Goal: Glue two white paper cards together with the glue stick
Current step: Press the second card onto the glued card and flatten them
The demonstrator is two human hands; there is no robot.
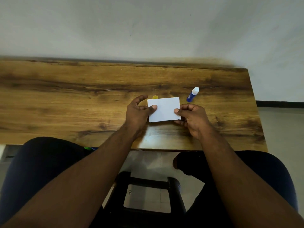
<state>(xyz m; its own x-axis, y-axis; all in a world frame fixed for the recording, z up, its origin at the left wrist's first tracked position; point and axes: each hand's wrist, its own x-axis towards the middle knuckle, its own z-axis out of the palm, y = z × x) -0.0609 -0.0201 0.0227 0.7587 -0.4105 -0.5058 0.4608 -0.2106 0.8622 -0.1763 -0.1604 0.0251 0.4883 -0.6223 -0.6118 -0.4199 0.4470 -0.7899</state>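
Both hands hold a white paper card point(163, 109) just above the wooden tabletop point(82, 102), near its front edge. The left hand point(137, 112) pinches the card's left edge, thumb on top and the other fingers point(142, 97) loosely spread and curled beyond it. The right hand point(191, 117) pinches the card's right edge, thumb on top with the remaining fingers tucked underneath. Gripping at opposite edges keeps the sheet flat and lets the thumbs press down, which suits squaring and pressing two sheets together. Only one white face shows; whether a second card lies beneath it cannot be told, though the card's ragged lower edge hints at a layer behind.

The glue stick point(192, 94), a blue tube with a white top, lies on the tabletop to the right of the card and slightly beyond it, apart from both hands. A small yellow object point(155, 97), possibly its cap, peeks out just behind the card's far edge, partly hidden.

With the glue set aside within easy reach of the right hand, the gluing itself seems likely done or paused, and the current step looks like aligning or pressing.
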